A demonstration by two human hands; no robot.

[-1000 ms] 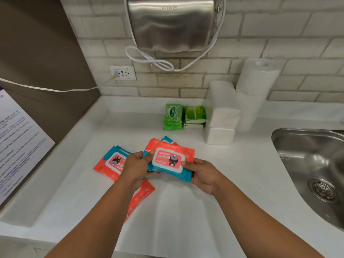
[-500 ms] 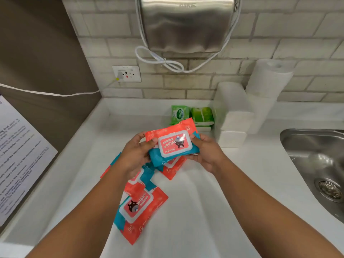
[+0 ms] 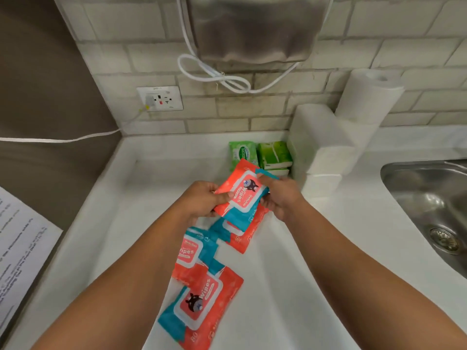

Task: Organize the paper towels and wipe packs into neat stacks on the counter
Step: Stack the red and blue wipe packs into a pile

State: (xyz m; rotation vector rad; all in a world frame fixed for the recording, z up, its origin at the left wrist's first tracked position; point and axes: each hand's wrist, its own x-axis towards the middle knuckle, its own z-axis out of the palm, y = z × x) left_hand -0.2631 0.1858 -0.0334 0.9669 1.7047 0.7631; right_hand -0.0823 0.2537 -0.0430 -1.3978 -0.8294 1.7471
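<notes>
Both hands grip one orange-and-teal wipe pack (image 3: 242, 195) above the counter, my left hand (image 3: 202, 202) on its left end and my right hand (image 3: 280, 198) on its right end. Under it lies another such pack (image 3: 240, 236). Two more lie nearer me: one (image 3: 192, 251) partly under my left forearm, one (image 3: 202, 304) flat in front. At the back wall stand green wipe packs (image 3: 242, 154), a green tissue pack stack (image 3: 274, 156), white folded paper towels (image 3: 318, 145) and a paper towel roll (image 3: 364, 102).
The white counter (image 3: 290, 286) ends at a steel sink (image 3: 429, 205) on the right. A steel hand dryer (image 3: 252, 26) with a looped white cable hangs on the tiled wall. A wall socket (image 3: 160, 98) sits left of it. A printed sheet (image 3: 17, 253) lies far left.
The held pack has moved away from me toward the green packs at the back wall and tilted. The view has shifted closer, so the loose packs now appear nearer.
</notes>
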